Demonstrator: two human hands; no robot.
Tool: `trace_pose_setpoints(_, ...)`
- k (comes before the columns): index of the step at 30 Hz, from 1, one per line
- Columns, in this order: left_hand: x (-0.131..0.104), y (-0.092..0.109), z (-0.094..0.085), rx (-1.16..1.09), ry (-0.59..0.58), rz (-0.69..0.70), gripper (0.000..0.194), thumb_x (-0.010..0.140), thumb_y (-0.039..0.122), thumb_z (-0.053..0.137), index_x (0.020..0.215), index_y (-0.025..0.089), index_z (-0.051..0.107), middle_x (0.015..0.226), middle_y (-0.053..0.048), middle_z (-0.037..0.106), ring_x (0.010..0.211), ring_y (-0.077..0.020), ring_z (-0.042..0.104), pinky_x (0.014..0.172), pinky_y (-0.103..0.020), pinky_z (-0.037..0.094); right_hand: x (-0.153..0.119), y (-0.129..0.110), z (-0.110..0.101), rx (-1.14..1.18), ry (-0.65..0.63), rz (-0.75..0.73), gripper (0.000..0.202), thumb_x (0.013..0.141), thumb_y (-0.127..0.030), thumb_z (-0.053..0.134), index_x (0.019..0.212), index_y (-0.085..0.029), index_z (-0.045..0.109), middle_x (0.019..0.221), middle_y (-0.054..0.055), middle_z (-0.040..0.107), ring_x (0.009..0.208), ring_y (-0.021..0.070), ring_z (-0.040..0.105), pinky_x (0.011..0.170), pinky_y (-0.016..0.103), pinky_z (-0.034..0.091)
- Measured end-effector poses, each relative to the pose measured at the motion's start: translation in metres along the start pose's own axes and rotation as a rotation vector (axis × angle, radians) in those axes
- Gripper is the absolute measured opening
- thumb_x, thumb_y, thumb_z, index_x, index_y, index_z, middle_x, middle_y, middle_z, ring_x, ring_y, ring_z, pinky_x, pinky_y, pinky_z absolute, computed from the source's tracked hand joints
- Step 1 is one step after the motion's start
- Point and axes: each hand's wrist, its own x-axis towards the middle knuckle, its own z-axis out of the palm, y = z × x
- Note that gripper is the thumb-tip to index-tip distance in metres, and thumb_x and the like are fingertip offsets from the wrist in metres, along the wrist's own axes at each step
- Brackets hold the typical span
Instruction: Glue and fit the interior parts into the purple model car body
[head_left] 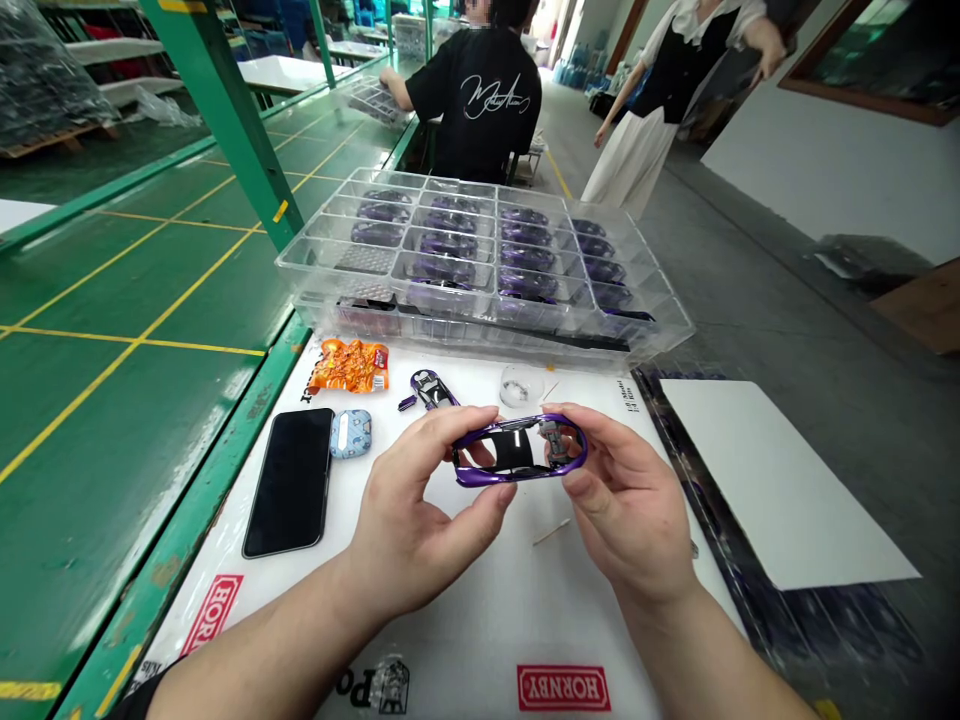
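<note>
A purple and black toy car body shell [514, 450] is held up over the white work surface, with see-through gaps in its frame. My left hand [427, 510] grips its left end between thumb and fingers. At its right end, my right hand [630, 490] pinches it the same way. Just behind the hands lies another small purple and black car piece [433, 388]. A clear round dish [520, 386] sits behind the held shell. Below it, a cotton swab [552, 532] rests on the surface.
A large clear compartment tray [480, 330] of purple car shells stands at the back. Left lie a phone [289, 482], a blue patterned case [351, 434] and an orange packet [350, 366]. White card [780, 480] lies right. Two people [480, 100] are beyond.
</note>
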Motion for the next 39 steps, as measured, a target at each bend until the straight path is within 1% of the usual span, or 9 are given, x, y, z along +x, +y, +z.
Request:
trace_pose_setpoints(7,0.002,0.002,-0.002,0.023,-0.015,-0.06,0.051,0.105,0.017,0.087,0.153,0.028,0.075,0.135,-0.008,0.082,0.112,-0.0214,0.078,0.098,-0.035,0.063,0.0,0.0,-0.001,-0.001,0.023,0.037,0.045,0.104,-0.033,0.097,0.148,-0.039,0.088,0.149,0.004,0.084,0.132,0.019,0.08,0.12,0.033,0.066)
trace_pose_setpoints(15,-0.004,0.001,-0.002,0.039,0.026,-0.104,0.051,0.104,0.02,0.09,0.152,0.032,0.077,0.136,-0.007,0.084,0.111,-0.022,0.08,0.099,-0.036,0.062,0.002,-0.002,0.002,-0.049,-0.002,0.003,0.043,0.103,-0.033,0.098,0.144,-0.044,0.089,0.148,0.003,0.085,0.126,0.0185,0.08,0.112,0.032,0.067)
trace_pose_setpoints(19,-0.007,0.0,-0.002,0.029,0.035,-0.141,0.049,0.105,0.023,0.09,0.152,0.031,0.078,0.134,-0.007,0.085,0.11,-0.0218,0.081,0.1,-0.037,0.063,0.003,-0.002,0.002,-0.062,-0.003,-0.023,0.043,0.104,-0.032,0.097,0.145,-0.043,0.089,0.149,0.003,0.085,0.125,0.0187,0.081,0.11,0.031,0.067)
trace_pose_setpoints(22,-0.005,-0.002,-0.003,-0.011,0.013,-0.219,0.05,0.105,0.029,0.093,0.152,0.029,0.08,0.135,-0.009,0.086,0.116,-0.0249,0.083,0.102,-0.038,0.065,0.003,-0.002,0.001,-0.057,0.025,-0.006,0.042,0.103,-0.034,0.098,0.143,-0.042,0.09,0.145,0.005,0.085,0.121,0.0197,0.081,0.109,0.034,0.069)
trace_pose_setpoints(25,0.0,-0.003,-0.002,-0.153,-0.01,-0.365,0.05,0.1,0.036,0.1,0.147,0.026,0.083,0.136,-0.011,0.088,0.119,-0.026,0.085,0.105,-0.038,0.067,0.004,-0.002,0.001,-0.065,0.083,0.038,0.037,0.102,-0.038,0.099,0.138,-0.039,0.092,0.135,0.006,0.085,0.117,0.0214,0.081,0.107,0.036,0.07)
trace_pose_setpoints(27,0.004,-0.002,-0.001,-0.311,-0.01,-0.482,0.051,0.098,0.04,0.103,0.142,0.024,0.084,0.131,-0.011,0.09,0.112,-0.0235,0.086,0.099,-0.035,0.069,0.005,-0.002,0.001,-0.085,0.098,0.052,0.035,0.102,-0.041,0.098,0.137,-0.038,0.092,0.13,0.006,0.085,0.113,0.0205,0.081,0.103,0.034,0.071)
trace_pose_setpoints(30,0.009,-0.001,0.001,-0.499,0.01,-0.611,0.054,0.094,0.045,0.107,0.137,0.022,0.084,0.122,-0.01,0.09,0.092,-0.0176,0.083,0.082,-0.028,0.069,0.005,-0.002,0.002,-0.126,0.093,0.059,0.039,0.101,-0.04,0.1,0.139,-0.038,0.091,0.13,0.006,0.084,0.104,0.0184,0.078,0.097,0.033,0.071)
trace_pose_setpoints(33,0.013,0.0,0.002,-0.56,0.014,-0.663,0.057,0.091,0.046,0.109,0.134,0.019,0.083,0.113,-0.009,0.09,0.086,-0.0165,0.081,0.075,-0.026,0.067,0.005,-0.002,0.004,-0.156,0.111,0.069,0.045,0.096,-0.04,0.104,0.138,-0.037,0.091,0.126,0.006,0.082,0.099,0.0185,0.075,0.093,0.033,0.071)
trace_pose_setpoints(39,0.014,0.001,0.002,-0.567,-0.054,-0.716,0.061,0.092,0.052,0.108,0.135,0.017,0.082,0.098,-0.008,0.086,0.083,-0.019,0.08,0.075,-0.029,0.065,0.005,0.002,0.004,-0.152,0.139,0.085,0.043,0.093,-0.04,0.106,0.133,-0.035,0.091,0.115,0.004,0.08,0.091,0.0157,0.072,0.088,0.03,0.068)
